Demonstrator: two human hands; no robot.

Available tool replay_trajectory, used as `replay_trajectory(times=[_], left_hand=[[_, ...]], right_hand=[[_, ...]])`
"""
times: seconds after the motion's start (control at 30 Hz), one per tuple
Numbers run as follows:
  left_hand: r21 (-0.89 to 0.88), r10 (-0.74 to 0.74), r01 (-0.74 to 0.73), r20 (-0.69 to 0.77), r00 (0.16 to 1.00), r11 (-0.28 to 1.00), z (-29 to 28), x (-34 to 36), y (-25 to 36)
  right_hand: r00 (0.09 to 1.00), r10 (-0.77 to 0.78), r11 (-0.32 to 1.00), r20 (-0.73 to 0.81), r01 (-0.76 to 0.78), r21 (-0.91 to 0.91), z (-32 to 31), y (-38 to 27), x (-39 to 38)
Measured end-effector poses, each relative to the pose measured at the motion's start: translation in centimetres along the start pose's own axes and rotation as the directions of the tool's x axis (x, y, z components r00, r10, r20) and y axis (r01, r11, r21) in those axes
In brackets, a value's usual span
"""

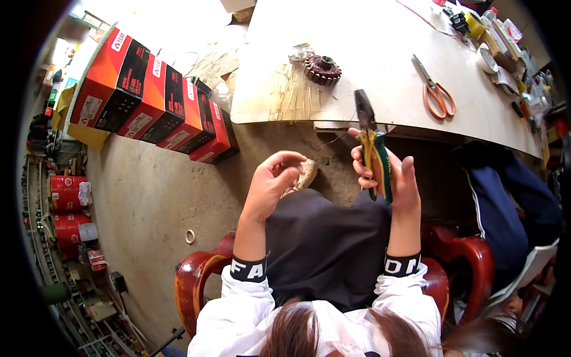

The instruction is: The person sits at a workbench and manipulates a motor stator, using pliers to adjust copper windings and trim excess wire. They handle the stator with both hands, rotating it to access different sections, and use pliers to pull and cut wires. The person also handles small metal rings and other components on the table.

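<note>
Right grip [401, 181]: fingers wrapped around green-and-yellow pliers [379, 152], thumb raised clear | left grip [270, 183]: half-curled, cannot tell if holding anything | toothed core [323, 71] on counter [375, 47]

Open tabletop [380, 65] beyond the pliers [368, 133]; scissors [432, 84] and probably blurred clutter [502, 46] block rightward.

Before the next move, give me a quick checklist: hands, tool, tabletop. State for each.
1. Pliers held in the right grip: ok.
2. Left grip holding nothing: cannot tell; fingers curled, inside hidden.
3. Wound core resting on the table: ok.
4. Near table edge free of loose strands: not ok; thin strands lie beside the core.
5. Scissors apart from both hands: ok, lying on the table to the right.
</note>
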State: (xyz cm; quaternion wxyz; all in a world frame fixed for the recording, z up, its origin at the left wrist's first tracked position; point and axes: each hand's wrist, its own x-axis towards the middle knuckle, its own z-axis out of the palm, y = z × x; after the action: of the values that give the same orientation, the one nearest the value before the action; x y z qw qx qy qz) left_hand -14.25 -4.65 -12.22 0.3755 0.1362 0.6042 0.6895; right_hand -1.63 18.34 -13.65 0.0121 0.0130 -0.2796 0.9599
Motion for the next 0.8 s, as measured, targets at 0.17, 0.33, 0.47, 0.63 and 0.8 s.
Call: replay_trajectory(times=[0.17,0.33,0.47,0.63,0.8], left_hand=[[-0.02,-0.001,0.001,0.002,1.0,1.0,-0.7,-1.7,2.2],[-0.175,0.03,-0.023,0.034,0.999,0.984,-1.7,-3.6,3.9],[-0.034,-0.057,0.057,-0.01,0.998,0.998,-1.6,-4.4,4.9],[-0.154,-0.042,0.029,-0.08,0.996,0.988,-1.9,-4.4,4.7],[-0.12,0.026,-0.058,-0.253,0.967,0.991,-1.4,-5.8,4.1]], right_hand=[[0.987,0.155,0.981,0.048,-0.147,-0.13,0.8,0.4,0.6],[0.985,0.104,0.794,-0.141,-0.167,-0.585,2.4,0.6,1.5],[0.981,0.081,0.677,-0.178,-0.185,-0.713,2.6,0.8,2.4],[0.967,0.03,0.83,-0.254,-0.165,-0.532,2.3,1.8,2.5],[0.931,-0.037,0.8,-0.362,-0.19,-0.569,1.5,0.1,3.0]])
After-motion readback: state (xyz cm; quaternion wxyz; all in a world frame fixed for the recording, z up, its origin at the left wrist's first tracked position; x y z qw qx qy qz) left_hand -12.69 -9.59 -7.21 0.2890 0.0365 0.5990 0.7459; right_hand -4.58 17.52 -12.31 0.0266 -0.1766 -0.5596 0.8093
